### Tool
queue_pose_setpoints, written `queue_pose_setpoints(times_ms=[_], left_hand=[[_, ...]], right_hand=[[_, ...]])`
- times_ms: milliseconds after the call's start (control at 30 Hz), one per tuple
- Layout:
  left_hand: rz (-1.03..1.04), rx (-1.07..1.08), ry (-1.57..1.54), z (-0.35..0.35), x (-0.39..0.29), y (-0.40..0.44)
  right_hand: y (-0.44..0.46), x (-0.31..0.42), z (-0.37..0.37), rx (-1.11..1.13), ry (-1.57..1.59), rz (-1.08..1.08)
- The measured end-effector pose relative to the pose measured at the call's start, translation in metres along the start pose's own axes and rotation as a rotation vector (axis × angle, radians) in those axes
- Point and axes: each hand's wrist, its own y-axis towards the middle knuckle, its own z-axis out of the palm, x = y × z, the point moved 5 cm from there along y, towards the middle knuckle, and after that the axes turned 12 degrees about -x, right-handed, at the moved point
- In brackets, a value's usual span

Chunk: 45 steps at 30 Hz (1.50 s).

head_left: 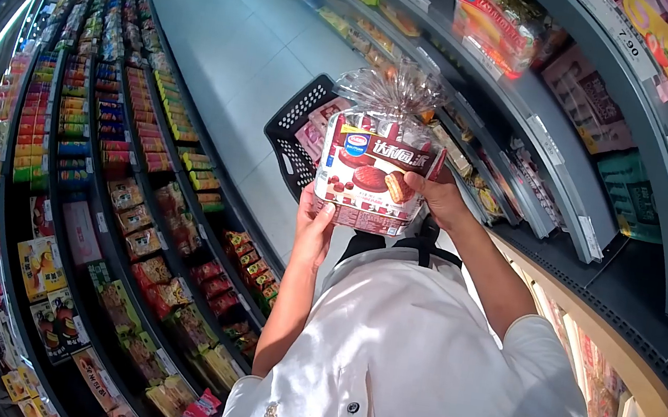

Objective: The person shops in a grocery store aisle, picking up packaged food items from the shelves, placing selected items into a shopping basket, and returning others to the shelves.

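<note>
Holding choc pie bag (370, 178) in both hands: L hand (316, 227) part-curled, gripping lower L corner, thumb on front; R hand (439, 195) part-closed on R edge, thumb on front. Bag upright w/ gathered clear top, above black shopping basket (284, 126), between snack shelves.

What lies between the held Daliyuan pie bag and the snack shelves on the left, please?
From the Daliyuan pie bag to the snack shelves, the head view shows the perforated black basket with pink packages inside, then pale tiled floor.
</note>
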Motion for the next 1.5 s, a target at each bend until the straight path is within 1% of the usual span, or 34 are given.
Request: queue_pose_setpoints(times_ms=[133, 200, 267, 300, 367, 433, 467, 500, 533, 567, 600, 667, 833, 967, 1000, 1033, 1067, 1100, 1133, 1167, 1200, 1233, 1300, 1333, 1433, 1500], left_hand=[[0.007, -0.017, 0.010, -0.007, 0.002, -0.009], [0.132, -0.024, 0.074, -0.006, -0.010, -0.026], [0.270, -0.008, 0.142, 0.007, -0.039, -0.058], [0.262, -0.019, 0.163, 0.011, -0.056, -0.079], [0.368, -0.035, 0.177, 0.030, -0.090, -0.116], [0.474, -0.050, 0.137, 0.032, -0.105, -0.133], [0.522, -0.050, 0.114, 0.034, -0.113, -0.139], [0.546, -0.030, 0.207, 0.023, -0.113, -0.145], [0.653, 0.040, 0.215, 0.014, -0.112, -0.147], [0.759, 0.111, 0.216, 0.005, -0.110, -0.149], [0.807, 0.132, 0.196, 0.002, -0.111, -0.154], [0.850, 0.124, 0.166, 0.005, -0.118, -0.166], [0.864, 0.044, 0.084, 0.033, -0.135, -0.184], [0.804, 0.013, 0.061, 0.028, -0.128, -0.186], [0.758, 0.089, 0.263, 0.008, -0.119, -0.184], [0.675, 0.089, 0.283, 0.011, -0.119, -0.172], [0.592, 0.089, 0.303, 0.014, -0.118, -0.161], [0.468, 0.069, 0.283, 0.027, -0.118, -0.146], [0.352, 0.106, 0.255, 0.028, -0.112, -0.131], [0.235, 0.141, 0.229, 0.023, -0.100, -0.114], [0.188, 0.135, 0.225, 0.006, -0.080, -0.093], [0.171, 0.145, 0.212, -0.001, -0.066, -0.080], [0.118, 0.108, 0.332, -0.011, -0.044, -0.070], [0.080, 0.088, 0.335, -0.014, -0.037, -0.068], [0.064, 0.035, 0.361, -0.017, -0.021, -0.061], [0.026, 0.037, 0.364, -0.016, -0.016, -0.060]], right_hand=[[-0.009, 0.005, 0.003, 0.008, -0.023, 0.005], [-0.018, 0.012, 0.003, 0.019, -0.068, 0.003], [-0.039, 0.027, 0.002, 0.047, -0.132, -0.007], [-0.053, 0.048, 0.014, 0.126, 0.001, 0.005], [-0.079, 0.071, 0.023, 0.267, 0.065, -0.091], [-0.095, 0.093, 0.042, 0.428, 0.140, -0.165], [-0.101, 0.092, 0.041, 0.460, 0.147, -0.145], [-0.107, 0.091, 0.040, 0.492, 0.154, -0.124], [-0.112, 0.090, 0.039, 0.523, 0.160, -0.104], [-0.118, 0.084, 0.034, 0.560, 0.139, -0.189], [-0.124, 0.078, 0.029, 0.592, 0.123, -0.275], [-0.135, 0.078, 0.031, 0.640, 0.102, -0.345], [-0.150, 0.102, 0.046, 0.674, 0.011, -0.374], [-0.153, 0.107, 0.054, 0.603, 0.029, -0.321], [-0.147, 0.104, 0.055, 0.549, 0.091, -0.266], [-0.141, 0.101, 0.055, 0.492, 0.155, -0.215], [-0.125, 0.098, 0.053, 0.428, 0.093, -0.250], [-0.109, 0.091, 0.050, 0.349, 0.017, -0.240], [-0.093, 0.084, 0.046, 0.273, -0.058, -0.223], [-0.080, 0.071, 0.041, 0.183, -0.143, -0.161], [-0.076, 0.062, 0.041, 0.158, -0.227, -0.083], [-0.071, 0.052, 0.042, 0.186, -0.146, -0.055], [-0.070, 0.034, 0.035, 0.125, -0.188, 0.019], [-0.068, 0.027, 0.032, 0.125, -0.171, 0.033], [-0.066, 0.011, 0.026, 0.152, -0.180, 0.048], [-0.060, 0.000, 0.019, 0.152, -0.199, 0.056]])
